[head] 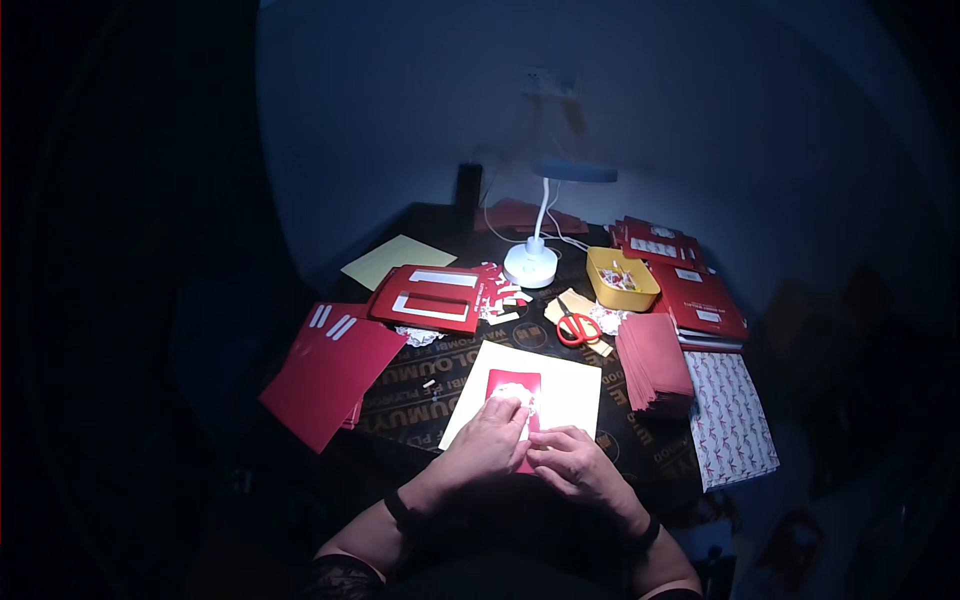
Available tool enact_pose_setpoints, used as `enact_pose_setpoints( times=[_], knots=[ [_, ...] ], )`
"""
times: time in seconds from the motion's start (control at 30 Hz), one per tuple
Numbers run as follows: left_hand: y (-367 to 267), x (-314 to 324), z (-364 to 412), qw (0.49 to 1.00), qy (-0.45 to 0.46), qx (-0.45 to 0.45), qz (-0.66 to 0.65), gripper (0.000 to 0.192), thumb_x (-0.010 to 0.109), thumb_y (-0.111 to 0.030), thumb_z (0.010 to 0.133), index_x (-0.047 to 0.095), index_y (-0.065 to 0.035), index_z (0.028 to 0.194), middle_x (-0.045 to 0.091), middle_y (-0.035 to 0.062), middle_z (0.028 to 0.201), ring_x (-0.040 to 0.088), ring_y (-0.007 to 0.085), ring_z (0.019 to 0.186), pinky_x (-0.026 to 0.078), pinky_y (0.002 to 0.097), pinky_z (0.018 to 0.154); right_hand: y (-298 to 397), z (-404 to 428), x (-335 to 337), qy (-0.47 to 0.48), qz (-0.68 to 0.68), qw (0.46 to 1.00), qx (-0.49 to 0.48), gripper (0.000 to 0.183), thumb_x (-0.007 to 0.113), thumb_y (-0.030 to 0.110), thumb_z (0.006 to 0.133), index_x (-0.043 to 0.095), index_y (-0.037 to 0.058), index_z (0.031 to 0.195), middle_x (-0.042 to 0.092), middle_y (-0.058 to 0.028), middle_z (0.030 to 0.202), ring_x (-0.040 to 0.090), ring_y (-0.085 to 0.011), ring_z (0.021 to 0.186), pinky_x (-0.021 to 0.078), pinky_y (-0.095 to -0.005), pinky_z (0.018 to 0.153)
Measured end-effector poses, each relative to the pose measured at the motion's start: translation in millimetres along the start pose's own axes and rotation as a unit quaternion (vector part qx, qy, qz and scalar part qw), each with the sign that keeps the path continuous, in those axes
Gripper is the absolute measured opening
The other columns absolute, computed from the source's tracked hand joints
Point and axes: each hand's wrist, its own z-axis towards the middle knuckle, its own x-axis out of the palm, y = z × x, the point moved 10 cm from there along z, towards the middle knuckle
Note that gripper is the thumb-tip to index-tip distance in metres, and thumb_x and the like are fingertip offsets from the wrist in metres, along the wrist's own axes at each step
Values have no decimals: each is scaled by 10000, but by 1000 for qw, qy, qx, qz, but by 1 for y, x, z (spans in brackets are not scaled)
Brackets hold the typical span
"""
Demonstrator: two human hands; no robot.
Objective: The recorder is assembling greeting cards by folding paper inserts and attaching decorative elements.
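Note:
A narrow red paper envelope or card (pixel 506 377) lies on a pale yellow sheet (pixel 570 386), brightly lit by the lamp. On its upper part sits a white lacy paper piece (pixel 512 391), washed out by glare. My left hand (pixel 487 439) rests over the red paper, its fingers bunched at the lower edge of the lacy piece. From the right, my right hand (pixel 571 459) touches the red paper's lower part with bent fingers. Both hands meet near the paper's lower end. They hide what lies under them, so a grip cannot be made out.
Red-handled scissors (pixel 577 330) lie beyond the yellow sheet, near a white desk lamp (pixel 530 268) and a yellow box (pixel 624 296) of small pieces. A dusty-red paper stack (pixel 654 360) and patterned sheet (pixel 733 416) stand right. Large red sheets (pixel 337 375) lie left, below red packs (pixel 427 296).

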Motion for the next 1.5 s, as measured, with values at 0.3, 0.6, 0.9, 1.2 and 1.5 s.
enact_pose_setpoints(
  times=[0.3, 0.6, 0.9, 1.2, 1.5],
  knots=[
    [-6, -7, 1, 999, -6, 24, 22, 465, 561, -215, 878, 531, 90, 1229, 524, 200, 1184, 485, 342, 1130, 414, 410, 997, 5, 5, -3, 2, -18, 1000, 2, 242, 693, 64, 792, 652, 30, 1028, 619, -118, 1122, 581, -296, 1056, 461, -391, 924],
    [-9, -10, 7, 999, 5, 48, -13, 450, 616, -207, 844, 555, 86, 1180, 530, 204, 1153, 500, 357, 1092, 424, 416, 973, 6, 5, -9, -10, -34, 999, 6, 243, 697, 60, 788, 644, 16, 1020, 614, -126, 1128, 577, -292, 1072, 467, -388, 924],
    [-17, -13, 10, 996, 60, 66, -13, 783, 669, -545, 793, 510, 116, 1180, 494, 244, 1164, 470, 379, 1126, 373, 453, 1016, 2, -8, -20, -54, 32, 998, -15, 126, 692, 32, 778, 643, 3, 890, 638, -112, 1038, 609, -287, 1009, 503, -367, 872],
    [-14, -12, 9, 995, 78, 65, -15, 890, 766, -530, 684, 488, 115, 1231, 472, 228, 1206, 439, 382, 1153, 371, 454, 1022, 3, -8, -41, -68, -45, 996, 24, 166, 699, 49, 764, 640, 15, 916, 656, -134, 1021, 621, -301, 972, 511, -386, 837],
    [-13, -10, 8, 994, 87, 62, -25, 868, 776, -463, 691, 474, 130, 1249, 467, 260, 1233, 434, 401, 1187, 342, 475, 1068, 1, -4, -28, -40, -60, 997, 16, 161, 694, 55, 770, 633, 30, 917, 651, -100, 997, 619, -274, 964, 500, -379, 851]
  ],
)
